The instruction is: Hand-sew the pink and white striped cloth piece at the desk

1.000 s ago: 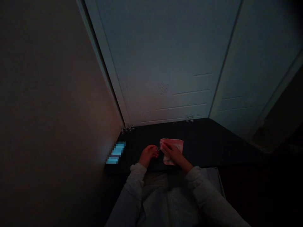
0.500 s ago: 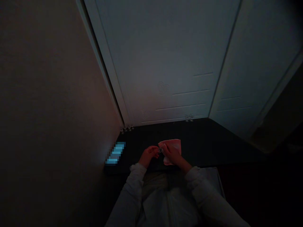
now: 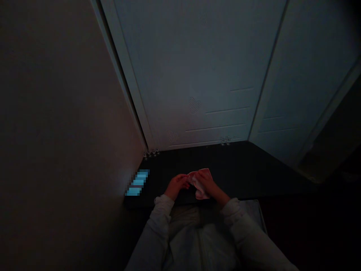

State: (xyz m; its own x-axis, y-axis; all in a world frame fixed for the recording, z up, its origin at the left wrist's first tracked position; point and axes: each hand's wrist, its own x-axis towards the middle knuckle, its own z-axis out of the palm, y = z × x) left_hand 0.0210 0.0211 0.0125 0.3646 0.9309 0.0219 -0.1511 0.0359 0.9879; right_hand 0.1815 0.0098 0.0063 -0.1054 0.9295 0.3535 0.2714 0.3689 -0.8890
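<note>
Over the front of the black table point(image 3: 242, 169), my right hand point(image 3: 206, 183) is closed on a pink cloth point(image 3: 200, 192). The cloth is bunched at its left side and hangs below the fingers. My left hand point(image 3: 177, 185) is pinched at the cloth's left end, its fingertips touching or almost touching it. Whatever lies between the left fingertips is hidden by the cloth and the dim light.
Several small clear, shiny pieces point(image 3: 151, 153) stand at the table's back left corner. More clear pieces point(image 3: 225, 141) stand along the back edge by the white panel point(image 3: 214, 75). A glowing, pixelated screen point(image 3: 137, 183) lies left, beside the wall point(image 3: 84, 131).
My right hand has moved the cloth slightly left and bunched it toward the left fingertips. The small clear thing seen between my hands is now covered. My left hand has barely moved.
</note>
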